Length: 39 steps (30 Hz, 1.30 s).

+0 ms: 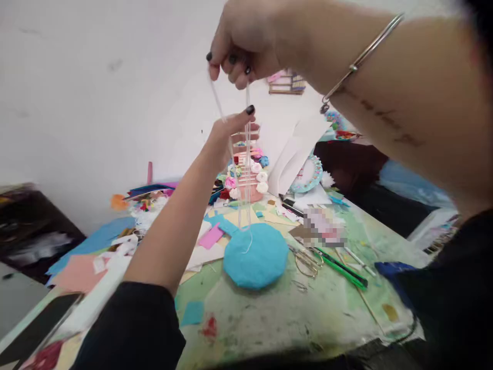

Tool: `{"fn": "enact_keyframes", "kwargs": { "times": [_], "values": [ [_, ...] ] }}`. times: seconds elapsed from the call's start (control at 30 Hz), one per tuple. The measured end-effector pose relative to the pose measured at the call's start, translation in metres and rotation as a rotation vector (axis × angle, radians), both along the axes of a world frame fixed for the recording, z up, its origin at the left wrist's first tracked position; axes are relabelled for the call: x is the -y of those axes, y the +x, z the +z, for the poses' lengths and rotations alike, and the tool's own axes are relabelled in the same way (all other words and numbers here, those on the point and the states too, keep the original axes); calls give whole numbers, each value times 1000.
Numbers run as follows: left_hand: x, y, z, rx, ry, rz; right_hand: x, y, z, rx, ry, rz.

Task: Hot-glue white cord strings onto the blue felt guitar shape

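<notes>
My right hand is raised high, its fingers closed on a thin white cord. Strands of the cord hang in long loops from those fingers toward a round, light-blue, faceted disc on the table. One short cord end lies curled on top of the disc. Lower down, my left hand is open, thumb and fingers spread around the hanging strands. Whether its fingers touch the cord, I cannot tell.
Scissors, a green-and-black cutter and thin sticks lie right of the disc. Behind stand paper flowers, white sheets and a blue-rimmed round piece. Paper scraps crowd the left side, with a dark phone-like slab at the near left.
</notes>
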<state>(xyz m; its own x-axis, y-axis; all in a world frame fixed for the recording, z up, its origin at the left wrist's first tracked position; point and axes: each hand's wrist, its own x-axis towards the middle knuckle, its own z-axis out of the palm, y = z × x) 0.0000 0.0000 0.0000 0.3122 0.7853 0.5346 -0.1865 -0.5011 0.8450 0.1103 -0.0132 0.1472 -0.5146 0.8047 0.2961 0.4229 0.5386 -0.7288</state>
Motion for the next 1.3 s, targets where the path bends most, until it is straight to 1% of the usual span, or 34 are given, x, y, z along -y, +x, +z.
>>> {"fn": "enact_keyframes", "kwargs": {
  "times": [0.1,0.2,0.27,0.33,0.43,0.57,0.67,0.77,0.9,1.0,1.13,1.17,1.23,1.27,1.3],
  "values": [
    [3,-9,9,56,28,-66,-2,-5,-5,95,58,41],
    [3,-16,15,81,26,-81,0,-9,-12,157,91,62],
    [3,-18,16,93,2,-75,2,-10,-17,168,91,71],
    [4,-18,14,123,-38,-96,2,-9,-23,178,86,91],
    [8,-19,6,150,-123,-154,-1,-7,-33,192,72,129],
    [12,-20,-13,126,-181,-192,-8,-2,-48,187,17,177],
    [13,-19,-28,124,-190,-203,-10,2,-59,151,-53,196],
    [11,-16,-42,172,-186,-213,-11,7,-67,101,-95,205],
    [10,-12,-57,245,-148,-171,-16,14,-74,-9,-158,260],
    [12,-9,-63,224,-98,-147,-21,20,-79,-62,-176,263],
    [16,-6,-63,163,-93,-127,-22,29,-89,-168,-240,231],
    [17,-7,-64,136,-107,-123,-21,32,-95,-200,-252,219],
    [18,-11,-67,78,-146,-120,-17,42,-112,-226,-243,140],
    [18,-14,-70,52,-165,-115,-15,49,-124,-229,-229,83],
    [18,-18,-75,28,-184,-106,-11,57,-139,-184,-216,4]
  ]
}}
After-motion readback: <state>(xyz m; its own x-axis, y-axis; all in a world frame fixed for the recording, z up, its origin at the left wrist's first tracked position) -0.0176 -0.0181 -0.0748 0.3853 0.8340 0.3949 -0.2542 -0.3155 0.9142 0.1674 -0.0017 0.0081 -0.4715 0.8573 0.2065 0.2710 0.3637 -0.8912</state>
